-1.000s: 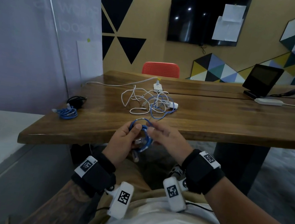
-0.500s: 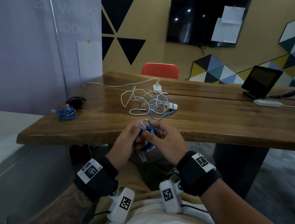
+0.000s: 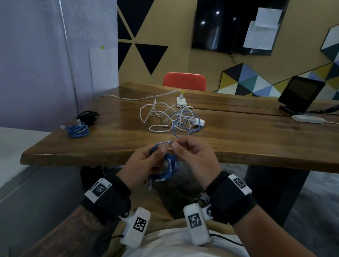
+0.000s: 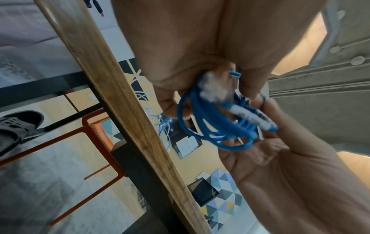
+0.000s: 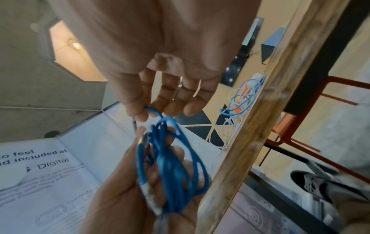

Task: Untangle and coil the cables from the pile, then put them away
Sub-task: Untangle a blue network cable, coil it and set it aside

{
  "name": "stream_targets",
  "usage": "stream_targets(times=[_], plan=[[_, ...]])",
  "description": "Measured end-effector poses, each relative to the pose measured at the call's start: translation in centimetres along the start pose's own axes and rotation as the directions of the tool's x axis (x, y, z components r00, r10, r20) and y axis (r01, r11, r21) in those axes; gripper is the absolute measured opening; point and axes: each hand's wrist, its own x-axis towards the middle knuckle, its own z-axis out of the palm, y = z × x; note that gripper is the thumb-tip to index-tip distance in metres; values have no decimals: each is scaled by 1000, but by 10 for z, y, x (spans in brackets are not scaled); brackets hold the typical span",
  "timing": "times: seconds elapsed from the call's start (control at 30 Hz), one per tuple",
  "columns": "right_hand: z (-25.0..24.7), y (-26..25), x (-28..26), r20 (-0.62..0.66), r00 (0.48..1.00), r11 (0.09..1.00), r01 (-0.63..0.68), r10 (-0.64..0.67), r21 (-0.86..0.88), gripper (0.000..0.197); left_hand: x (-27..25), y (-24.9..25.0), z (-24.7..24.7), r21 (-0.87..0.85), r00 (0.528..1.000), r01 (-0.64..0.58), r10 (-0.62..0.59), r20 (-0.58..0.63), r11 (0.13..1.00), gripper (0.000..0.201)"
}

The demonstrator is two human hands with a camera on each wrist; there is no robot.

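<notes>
A blue cable (image 3: 167, 166) is wound into a small coil in front of the table's near edge, over my lap. My left hand (image 3: 142, 166) grips the coil (image 4: 216, 125), its fingers curled round the loops. My right hand (image 3: 191, 154) pinches the cable's free end (image 5: 154, 111) just above the coil (image 5: 170, 171), drawing a strand across to the left fingers. A clear plug with a white label hangs from the bottom of the coil. A tangled pile of white and blue cables (image 3: 173, 120) lies on the wooden table (image 3: 248, 137) beyond my hands.
A coiled blue cable (image 3: 77, 129) and a black cable (image 3: 87, 116) lie at the table's left end. A white power strip (image 3: 181, 101), a tablet on a stand (image 3: 300, 94) and a white box (image 3: 308, 118) sit further back. An orange chair (image 3: 184, 80) stands behind the table.
Both hands have kept winding the blue cable. The right hand has lifted off the coil and now pulls the free end up and to the right.
</notes>
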Motion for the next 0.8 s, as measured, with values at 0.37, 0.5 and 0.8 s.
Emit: stream_targets(times=[0.37, 0.5, 0.8], plan=[[-7, -3, 6, 199, 948, 967, -254, 250, -4, 23, 2, -6, -2, 68, 998, 55, -57, 30, 996, 22], [-12, 8, 3, 183, 959, 968, -237, 219, 84, 15, 4, -9, -6, 41, 990, 103, -106, 92, 994, 21], [-14, -4, 12, -60, 987, 980, -136, 146, 145, 13, 9, -14, -6, -11, 987, 119, -117, 114, 993, 30]])
